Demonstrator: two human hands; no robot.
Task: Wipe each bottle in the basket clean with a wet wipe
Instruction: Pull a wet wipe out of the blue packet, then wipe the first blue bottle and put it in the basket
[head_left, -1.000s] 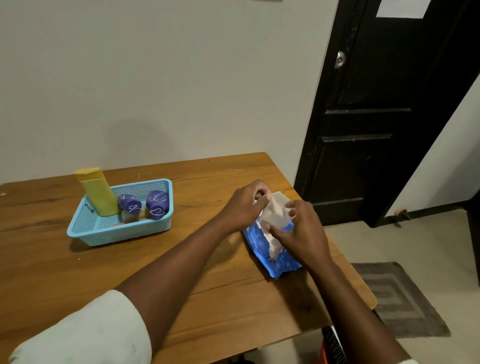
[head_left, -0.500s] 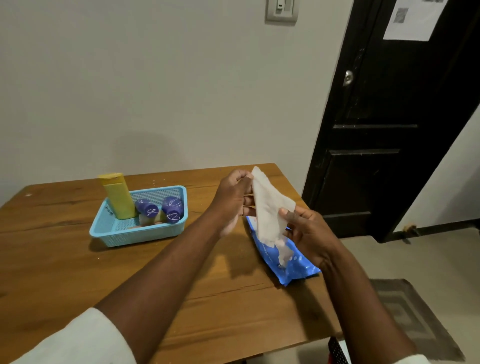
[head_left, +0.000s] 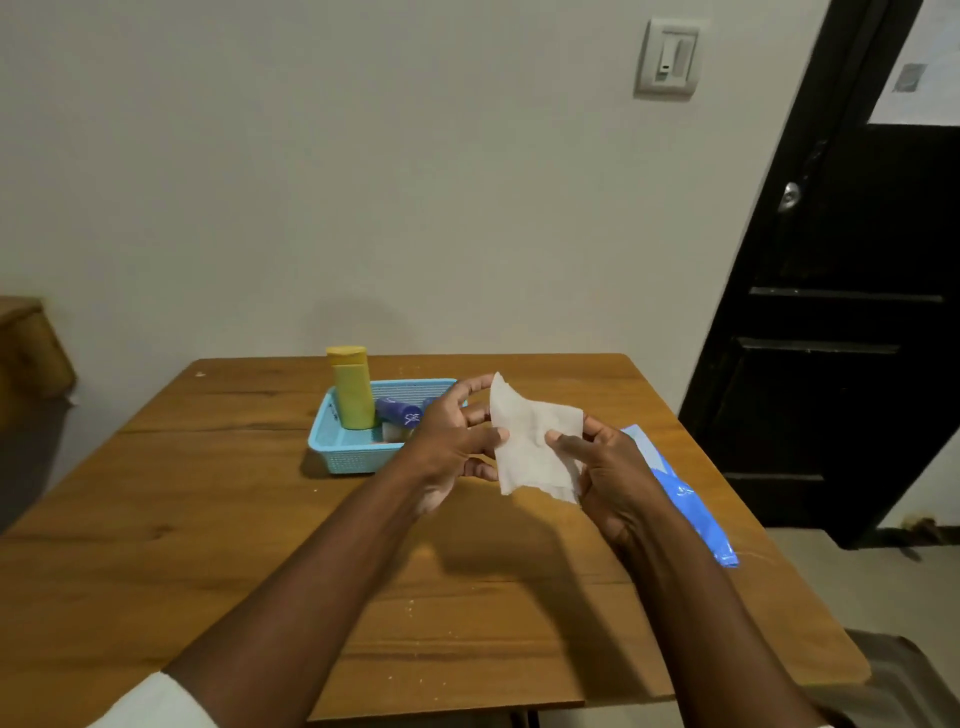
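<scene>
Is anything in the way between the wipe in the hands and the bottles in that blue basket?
Nothing visible blocks the way. Both the left hand and right hand hold the wet wipe above the table, just in front of the open-topped basket, where the yellow bottle stands upright.

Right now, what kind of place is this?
Probably a room in a home: a wooden table against a plain wall, a dark panelled door and a wall light switch.
</scene>
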